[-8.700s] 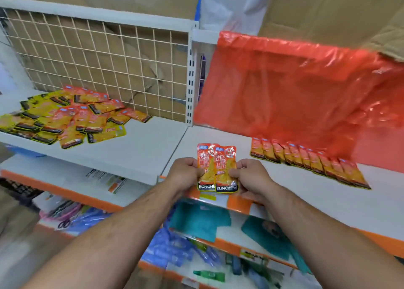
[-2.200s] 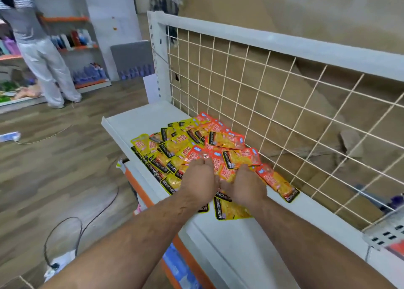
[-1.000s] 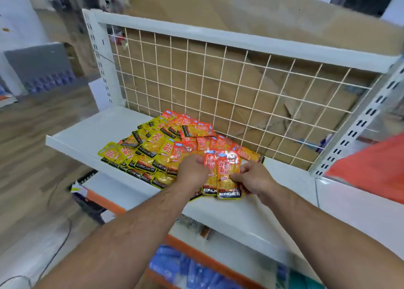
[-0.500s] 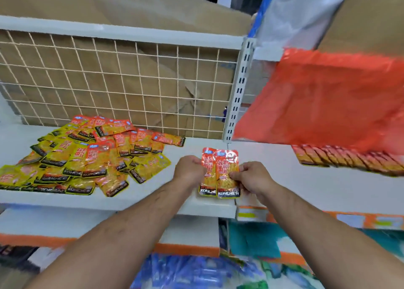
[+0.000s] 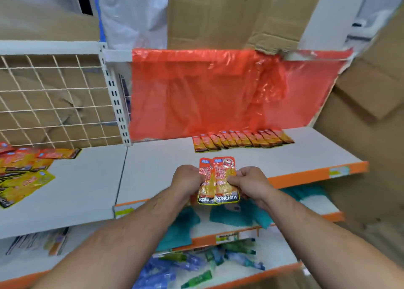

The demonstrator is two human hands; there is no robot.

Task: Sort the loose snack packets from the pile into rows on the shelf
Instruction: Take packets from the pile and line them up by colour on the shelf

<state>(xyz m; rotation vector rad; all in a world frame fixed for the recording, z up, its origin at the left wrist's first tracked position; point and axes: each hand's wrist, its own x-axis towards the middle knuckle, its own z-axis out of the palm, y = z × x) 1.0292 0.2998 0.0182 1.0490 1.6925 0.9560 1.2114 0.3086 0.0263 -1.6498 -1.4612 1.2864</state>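
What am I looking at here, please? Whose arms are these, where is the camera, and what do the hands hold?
There is no machine. The only view comes from a camera worn on a person's head, looking down at the bare arms. The left hand and right hand together pinch two orange snack packets marked KONCHEW, one overlapping the other. On the white shelf behind them lies a neat row of orange packets. To the left is the loose pile of yellow and orange packets. A red plastic sheet hangs at the back.

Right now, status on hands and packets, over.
Left hand and right hand both gripping orange packets. Row started at shelf back. Nothing blocking.
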